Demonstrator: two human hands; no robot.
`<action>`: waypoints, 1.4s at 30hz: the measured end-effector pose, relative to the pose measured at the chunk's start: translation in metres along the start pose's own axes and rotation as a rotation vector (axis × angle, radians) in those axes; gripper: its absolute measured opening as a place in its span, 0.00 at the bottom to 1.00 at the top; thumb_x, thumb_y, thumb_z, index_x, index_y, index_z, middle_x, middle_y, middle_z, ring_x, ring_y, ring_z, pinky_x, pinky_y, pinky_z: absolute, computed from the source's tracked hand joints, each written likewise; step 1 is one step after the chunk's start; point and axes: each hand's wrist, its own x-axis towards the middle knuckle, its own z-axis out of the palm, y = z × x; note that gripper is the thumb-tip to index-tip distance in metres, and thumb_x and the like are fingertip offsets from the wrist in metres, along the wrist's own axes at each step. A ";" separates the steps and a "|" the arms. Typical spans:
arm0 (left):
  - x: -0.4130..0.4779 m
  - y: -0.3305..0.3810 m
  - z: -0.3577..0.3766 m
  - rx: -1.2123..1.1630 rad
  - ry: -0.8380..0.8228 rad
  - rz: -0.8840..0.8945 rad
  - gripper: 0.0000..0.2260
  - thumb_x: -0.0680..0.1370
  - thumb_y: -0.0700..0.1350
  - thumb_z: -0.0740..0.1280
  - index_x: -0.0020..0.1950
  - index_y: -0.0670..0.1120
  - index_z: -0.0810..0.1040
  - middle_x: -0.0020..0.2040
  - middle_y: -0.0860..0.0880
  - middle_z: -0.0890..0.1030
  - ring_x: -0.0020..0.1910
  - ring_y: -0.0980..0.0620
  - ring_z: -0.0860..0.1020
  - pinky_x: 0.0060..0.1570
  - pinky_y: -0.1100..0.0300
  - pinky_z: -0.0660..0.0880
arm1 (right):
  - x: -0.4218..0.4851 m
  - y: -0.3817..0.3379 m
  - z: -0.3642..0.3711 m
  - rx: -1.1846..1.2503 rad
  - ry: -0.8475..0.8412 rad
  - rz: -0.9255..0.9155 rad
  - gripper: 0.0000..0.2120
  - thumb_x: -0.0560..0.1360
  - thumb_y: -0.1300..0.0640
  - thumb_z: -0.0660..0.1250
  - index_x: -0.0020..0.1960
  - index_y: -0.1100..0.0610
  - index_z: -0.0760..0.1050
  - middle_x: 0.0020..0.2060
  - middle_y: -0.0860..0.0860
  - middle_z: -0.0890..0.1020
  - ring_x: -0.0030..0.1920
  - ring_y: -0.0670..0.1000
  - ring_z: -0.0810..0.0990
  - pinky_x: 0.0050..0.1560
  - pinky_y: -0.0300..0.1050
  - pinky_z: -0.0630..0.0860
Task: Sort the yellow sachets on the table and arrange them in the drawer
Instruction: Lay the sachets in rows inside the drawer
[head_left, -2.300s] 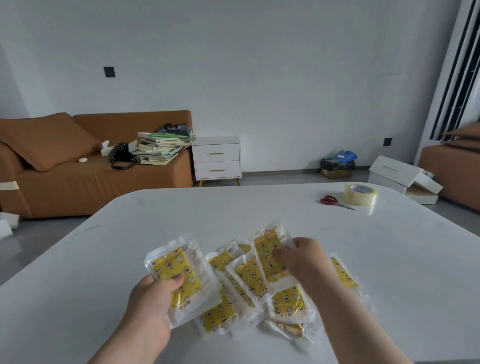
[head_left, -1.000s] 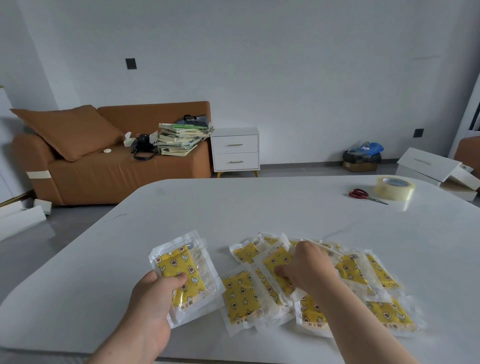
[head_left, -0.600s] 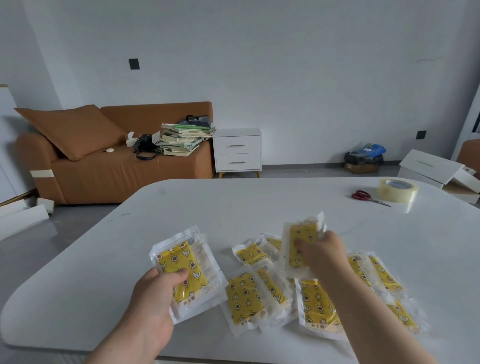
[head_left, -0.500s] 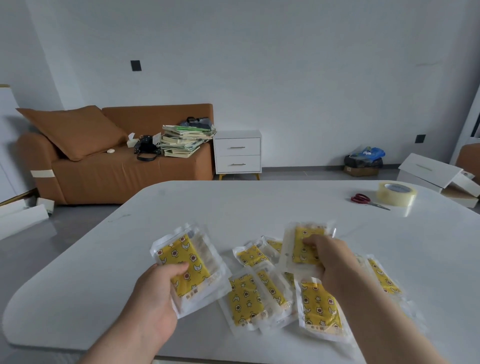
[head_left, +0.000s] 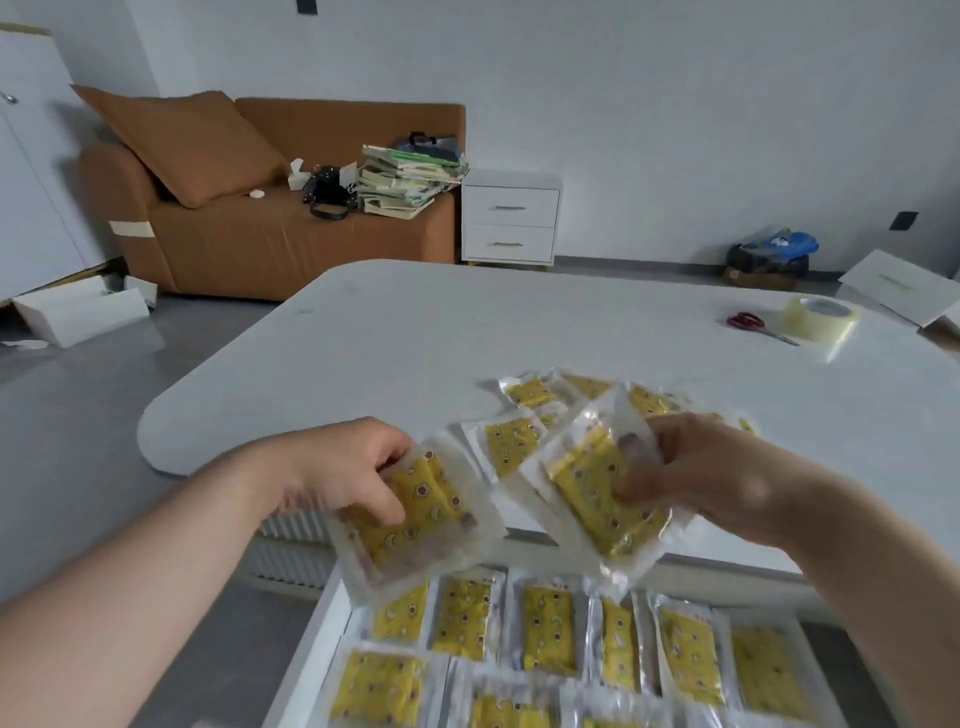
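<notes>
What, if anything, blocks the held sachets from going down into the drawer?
Nothing visible. The left hand holds a sachet stack and the right hand a single sachet in open air above the open drawer. Laid sachets already cover its visible floor.

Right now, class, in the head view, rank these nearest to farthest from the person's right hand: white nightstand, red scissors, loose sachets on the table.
From the right hand:
1. Loose sachets, on the table just beyond the hand.
2. Red scissors, at the table's far right.
3. White nightstand, across the room, well beyond the table.
</notes>
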 end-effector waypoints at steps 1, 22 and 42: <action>0.002 -0.005 0.004 0.149 -0.071 -0.028 0.14 0.64 0.35 0.72 0.48 0.43 0.81 0.47 0.43 0.85 0.47 0.43 0.84 0.48 0.44 0.81 | 0.001 0.008 0.011 -0.144 -0.040 0.035 0.04 0.69 0.65 0.74 0.40 0.56 0.84 0.40 0.56 0.86 0.42 0.56 0.85 0.48 0.50 0.81; 0.046 -0.076 0.098 0.788 -0.543 -0.229 0.14 0.73 0.38 0.70 0.58 0.47 0.78 0.46 0.54 0.75 0.41 0.55 0.74 0.32 0.66 0.69 | 0.046 0.113 0.130 -0.684 -0.430 0.359 0.16 0.71 0.56 0.74 0.58 0.53 0.78 0.48 0.49 0.81 0.47 0.51 0.78 0.48 0.43 0.73; 0.053 -0.098 0.107 0.786 -0.383 -0.183 0.21 0.73 0.32 0.64 0.62 0.51 0.76 0.57 0.52 0.75 0.53 0.51 0.76 0.46 0.61 0.77 | 0.049 0.135 0.143 -0.665 -0.361 0.280 0.15 0.74 0.59 0.72 0.60 0.55 0.78 0.50 0.51 0.81 0.44 0.50 0.78 0.43 0.40 0.74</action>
